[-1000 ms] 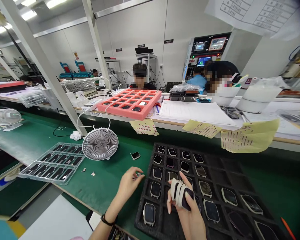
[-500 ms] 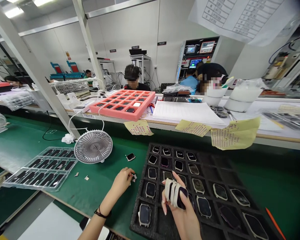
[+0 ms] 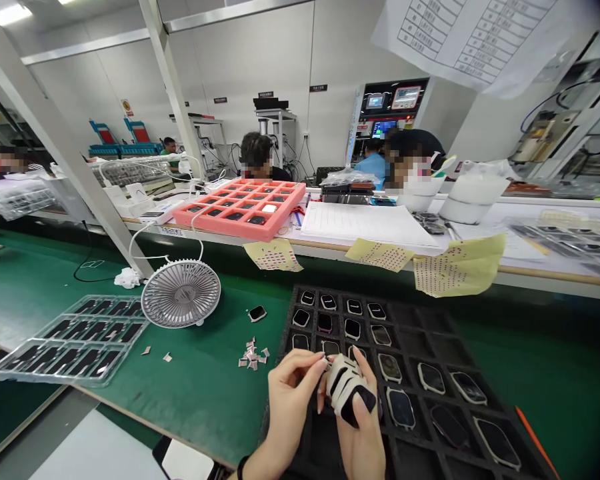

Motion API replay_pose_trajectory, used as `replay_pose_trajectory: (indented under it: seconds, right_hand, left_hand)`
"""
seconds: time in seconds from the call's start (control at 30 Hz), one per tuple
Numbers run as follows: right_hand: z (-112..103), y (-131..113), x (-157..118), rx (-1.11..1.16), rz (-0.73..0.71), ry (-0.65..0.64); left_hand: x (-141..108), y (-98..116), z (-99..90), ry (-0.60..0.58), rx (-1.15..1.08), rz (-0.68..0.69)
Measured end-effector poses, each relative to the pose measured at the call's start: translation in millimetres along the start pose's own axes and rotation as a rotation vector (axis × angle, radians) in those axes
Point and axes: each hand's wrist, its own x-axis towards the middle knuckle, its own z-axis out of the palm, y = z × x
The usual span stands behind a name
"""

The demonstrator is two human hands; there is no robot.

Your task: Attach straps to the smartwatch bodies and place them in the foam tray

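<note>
My right hand [image 3: 363, 443] holds a black smartwatch body wrapped in white strips [image 3: 347, 390] above a black foam tray [image 3: 430, 321]. My left hand [image 3: 293, 410] reaches across from the left, its thumb and finger pinched together at the watch's upper left edge. Whatever lies between those fingertips is too small to tell. Several watch bodies sit in the tray's cells beneath and beyond my hands. On the green mat [image 3: 205, 393] to the left lies a small heap of metallic pieces [image 3: 253, 353], with a loose black watch [image 3: 257, 313] above it.
A white desk fan [image 3: 181, 293] and clear plastic trays holding dark parts [image 3: 70, 343] stand on the mat. Beyond the mat's far edge are a pink tray [image 3: 240, 210], papers, and yellow dotted sheets [image 3: 460, 265]. Co-workers sit behind the bench. An orange pen [image 3: 533, 437] lies at right.
My left hand has moved right from the mat to the wrapped watch, uncovering the heap of small pieces. My right hand keeps the watch, and the whole view has shifted slightly.
</note>
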Motion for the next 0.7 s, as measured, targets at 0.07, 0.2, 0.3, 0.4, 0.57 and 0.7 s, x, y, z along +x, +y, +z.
replay_pose_trajectory:
  seconds: [0.07,0.2,0.3,0.4,0.57,0.7]
  right_hand:
    - [-4.0,2.1,0.5,-0.006,-0.02,0.0]
    - [-8.1,7.3,0.9,-0.078,-0.079,0.013]
    - [-7.9,10.6,-1.6,-0.171,-0.167,0.039]
    - [-8.6,11.8,-4.5,-0.218,-0.204,0.039]
    - [-24.1,15.9,-1.9,-0.203,-0.215,-0.041]
    - [-36.9,23.2,0.4,-0.131,-0.141,-0.125]
  left_hand:
    - [-1.5,-3.6,3.0,-0.025,-0.018,-0.029]
    - [-5.1,-8.2,5.6,-0.015,0.041,0.011]
    - [-8.5,-10.4,6.7,0.002,0.107,0.091]
    - [-9.1,-11.3,7.8,-0.016,0.082,0.09]
    - [-4.0,-7.0,8.7,-0.164,-0.417,-0.396]
    - [-1.8,-4.3,0.0,-0.33,-0.732,-0.745]
